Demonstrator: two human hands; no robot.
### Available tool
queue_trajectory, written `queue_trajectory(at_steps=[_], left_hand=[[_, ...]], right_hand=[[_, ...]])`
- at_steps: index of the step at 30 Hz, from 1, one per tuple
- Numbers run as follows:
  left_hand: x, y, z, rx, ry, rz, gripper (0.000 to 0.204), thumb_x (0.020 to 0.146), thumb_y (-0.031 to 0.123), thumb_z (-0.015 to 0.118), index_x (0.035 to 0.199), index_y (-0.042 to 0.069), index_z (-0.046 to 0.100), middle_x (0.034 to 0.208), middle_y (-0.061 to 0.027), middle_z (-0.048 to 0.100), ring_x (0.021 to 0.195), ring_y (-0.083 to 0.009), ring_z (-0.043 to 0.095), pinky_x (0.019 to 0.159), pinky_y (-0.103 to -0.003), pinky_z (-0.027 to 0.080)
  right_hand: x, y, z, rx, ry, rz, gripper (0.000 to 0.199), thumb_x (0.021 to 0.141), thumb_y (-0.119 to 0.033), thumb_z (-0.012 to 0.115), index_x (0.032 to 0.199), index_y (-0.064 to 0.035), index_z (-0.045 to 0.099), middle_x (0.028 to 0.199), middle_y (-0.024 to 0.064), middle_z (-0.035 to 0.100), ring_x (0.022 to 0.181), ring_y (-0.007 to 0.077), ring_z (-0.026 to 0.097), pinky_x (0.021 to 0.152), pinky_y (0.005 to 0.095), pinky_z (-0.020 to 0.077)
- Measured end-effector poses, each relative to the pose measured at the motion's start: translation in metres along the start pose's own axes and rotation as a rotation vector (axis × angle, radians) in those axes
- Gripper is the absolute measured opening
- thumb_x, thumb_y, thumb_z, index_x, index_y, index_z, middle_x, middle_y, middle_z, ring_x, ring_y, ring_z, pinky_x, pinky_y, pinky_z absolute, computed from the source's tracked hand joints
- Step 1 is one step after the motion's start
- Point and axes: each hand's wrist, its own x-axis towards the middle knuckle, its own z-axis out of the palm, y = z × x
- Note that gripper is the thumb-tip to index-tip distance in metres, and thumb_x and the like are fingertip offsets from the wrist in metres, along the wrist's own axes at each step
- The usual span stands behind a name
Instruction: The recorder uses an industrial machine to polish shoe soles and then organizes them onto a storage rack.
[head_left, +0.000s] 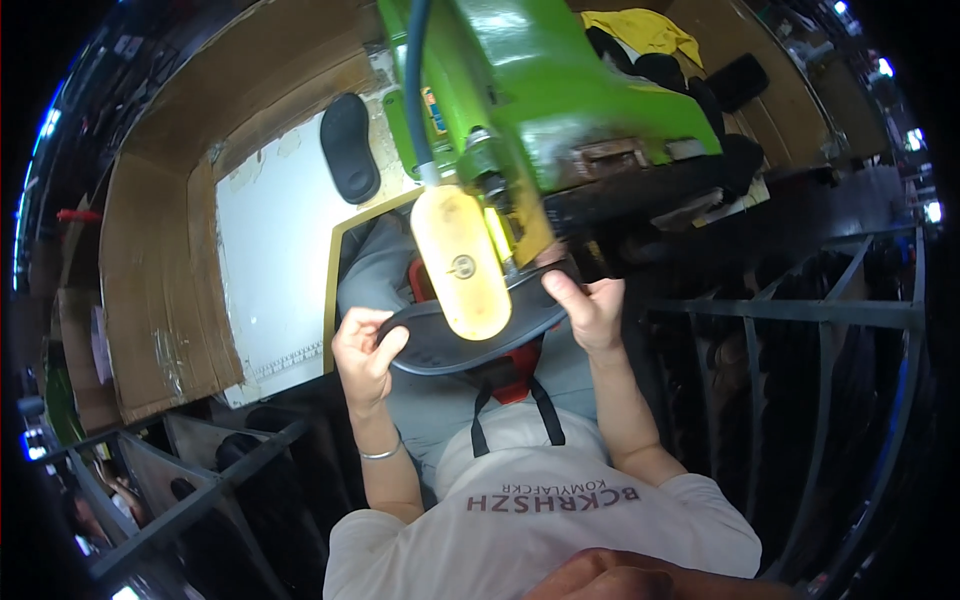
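Observation:
I hold a dark grey shoe sole [440,350] flat between both hands, under the head of a green machine [545,80]. My left hand [365,355] grips the sole's left end, thumb on top. My right hand [590,310] grips its right end. A yellow oval guard [460,260] hangs from the machine and covers the middle of the sole. Another dark sole [350,145] lies on the white table top [275,240] to the upper left.
Cardboard walls [150,290] surround the white table on the left and back. Dark metal racks stand at the right [800,310] and lower left [200,470]. Yellow cloth [645,30] lies behind the machine. My lap and a red-and-black strap [510,385] are below the sole.

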Motion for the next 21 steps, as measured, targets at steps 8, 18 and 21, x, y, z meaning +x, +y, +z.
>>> queue_trajectory(at_steps=[8,18,21], left_hand=[[-0.063,-0.054,0.026,0.107,-0.236,-0.376,0.028,0.072,-0.007,0.074,0.077,0.003,0.048,0.079,-0.0025,0.06,0.071,-0.0043,0.057,0.061,-0.018,0.049],[-0.037,-0.048,0.117,0.022,-0.3,-0.084,0.041,0.08,0.0,0.067,0.116,-0.002,0.049,0.102,-0.0064,0.06,0.094,-0.0129,0.057,0.084,-0.027,0.047],[-0.022,-0.042,0.131,-0.148,-0.23,-0.067,0.028,0.083,0.001,0.063,0.108,-0.001,0.051,0.101,-0.0082,0.059,0.086,-0.0124,0.058,0.077,-0.025,0.049]], right_hand=[[0.016,-0.001,0.008,-0.083,-0.089,-0.065,0.057,0.069,0.004,0.077,0.111,0.0018,0.038,0.1,0.0123,0.063,0.092,0.0153,0.062,0.079,0.0243,0.0485],[-0.004,0.004,-0.01,-0.292,0.042,-0.125,0.049,0.064,-0.007,0.082,0.096,-0.0028,0.045,0.065,-0.0032,0.047,0.055,0.0032,0.037,0.05,0.0175,0.0328],[-0.013,0.002,-0.017,-0.269,0.083,-0.074,0.045,0.067,-0.01,0.08,0.099,-0.0019,0.05,0.072,0.0007,0.057,0.062,0.0049,0.049,0.056,0.0188,0.0386]])
